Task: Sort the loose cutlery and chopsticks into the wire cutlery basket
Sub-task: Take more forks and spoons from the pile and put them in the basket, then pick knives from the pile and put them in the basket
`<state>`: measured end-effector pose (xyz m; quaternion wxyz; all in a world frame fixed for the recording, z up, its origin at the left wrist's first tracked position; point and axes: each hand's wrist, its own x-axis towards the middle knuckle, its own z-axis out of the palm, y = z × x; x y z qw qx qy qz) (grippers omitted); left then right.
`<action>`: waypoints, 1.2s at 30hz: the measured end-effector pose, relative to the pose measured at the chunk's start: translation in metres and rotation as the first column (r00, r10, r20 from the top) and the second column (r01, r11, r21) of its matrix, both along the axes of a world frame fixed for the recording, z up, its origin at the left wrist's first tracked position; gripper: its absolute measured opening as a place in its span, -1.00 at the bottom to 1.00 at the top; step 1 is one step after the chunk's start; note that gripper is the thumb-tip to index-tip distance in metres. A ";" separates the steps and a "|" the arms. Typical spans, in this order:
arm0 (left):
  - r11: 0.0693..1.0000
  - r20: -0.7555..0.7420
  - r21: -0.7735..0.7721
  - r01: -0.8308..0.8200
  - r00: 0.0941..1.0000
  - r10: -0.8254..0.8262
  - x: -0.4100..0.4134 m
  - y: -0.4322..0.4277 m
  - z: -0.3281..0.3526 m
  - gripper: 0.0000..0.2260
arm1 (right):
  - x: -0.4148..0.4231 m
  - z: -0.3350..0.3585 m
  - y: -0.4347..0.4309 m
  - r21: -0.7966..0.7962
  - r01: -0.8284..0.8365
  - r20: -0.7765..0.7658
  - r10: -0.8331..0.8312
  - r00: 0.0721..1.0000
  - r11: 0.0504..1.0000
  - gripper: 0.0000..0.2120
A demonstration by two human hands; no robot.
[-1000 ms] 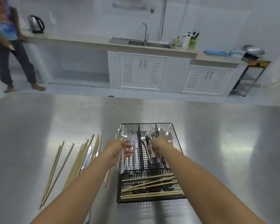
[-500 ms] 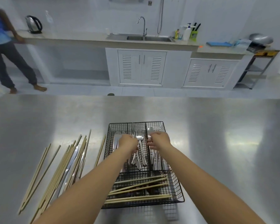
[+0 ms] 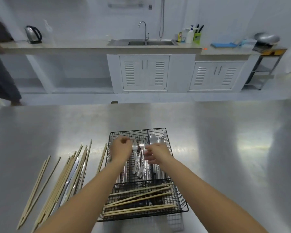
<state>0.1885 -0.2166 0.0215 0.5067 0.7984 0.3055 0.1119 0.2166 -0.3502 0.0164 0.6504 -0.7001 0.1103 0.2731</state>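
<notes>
Moved: both hands now sit farther up the basket (image 3: 178, 197) than half a second ago, over the forks (image 3: 141, 158).
Left hand (image 3: 121, 148): loosely curled, grasp unclear.
Right hand (image 3: 156, 153): fingers on fork necks.
Chopsticks (image 3: 57, 180): loose on desk (image 3: 225, 148), lower left; light, stiff, likely best pinched mid-length.
Forks: slick steel, rigid.

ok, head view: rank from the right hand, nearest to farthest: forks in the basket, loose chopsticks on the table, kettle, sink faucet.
From the right hand:
1. Forks, middle compartment of the wire basket, at its fingertips.
2. Loose chopsticks, on the steel table to the left.
3. Faucet, far counter, straight ahead.
4. Kettle, far counter, left end.
</notes>
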 end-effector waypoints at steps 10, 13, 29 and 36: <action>0.923 -0.128 -0.217 -0.319 0.946 0.297 -0.085 0.173 -0.011 -0.82 | -0.044 0.009 0.116 -0.013 -0.272 -0.032 0.272 0.962 0.962 -0.90; 0.940 -0.229 -0.152 -0.306 0.936 0.268 -0.114 0.194 -0.023 -0.89 | -0.058 0.000 0.151 -0.094 -0.352 -0.071 0.347 0.935 0.931 -0.82; 0.925 -0.396 0.279 0.258 0.909 -0.134 -0.146 0.219 -0.055 -0.89 | -0.115 -0.029 0.221 -0.642 -0.630 -0.231 0.672 0.703 0.438 -0.85; 0.857 -0.448 0.373 0.356 0.878 -0.170 -0.141 0.212 -0.053 -0.80 | -0.118 -0.039 0.230 -0.728 -0.382 0.113 0.649 0.752 0.570 -0.74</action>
